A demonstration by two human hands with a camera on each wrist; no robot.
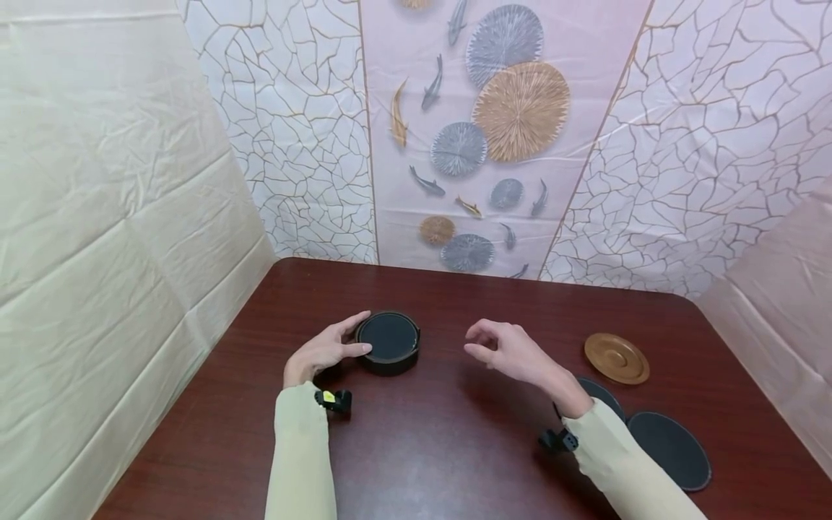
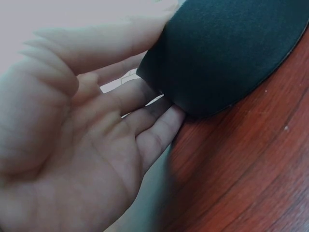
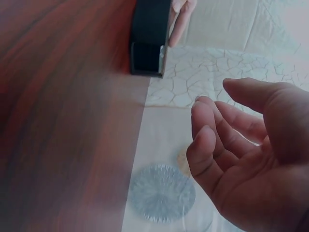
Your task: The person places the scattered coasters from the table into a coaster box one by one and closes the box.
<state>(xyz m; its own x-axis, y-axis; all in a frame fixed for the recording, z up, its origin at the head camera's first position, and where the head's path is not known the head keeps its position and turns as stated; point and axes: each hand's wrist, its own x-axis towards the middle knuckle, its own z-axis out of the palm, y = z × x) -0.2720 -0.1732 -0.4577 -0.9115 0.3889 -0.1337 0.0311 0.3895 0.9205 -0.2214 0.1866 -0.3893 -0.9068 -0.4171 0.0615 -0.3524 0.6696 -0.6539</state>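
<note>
The left hand (image 1: 326,349) is gripping the round, leathery-looking holder (image 1: 391,367) toward the table (image 1: 416,448)'s far edge, left of centre; even pressure along its wall should steady it. The right hand (image 1: 512,351) is hovering relaxed, holding nothing. A ringed brown disc (image 1: 616,358) is lying nearer the right edge.

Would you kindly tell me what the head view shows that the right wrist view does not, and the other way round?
Only the head view shows the brown round plate, two dark flat discs and both pale sleeves.

Only the right wrist view shows the palm side of the right hand and looks into the squarish opening in the side of the black round holder.

Both show that holder, the left hand at its edge, the right hand holding nothing, the dark red tabletop and the patterned backdrop.
</note>
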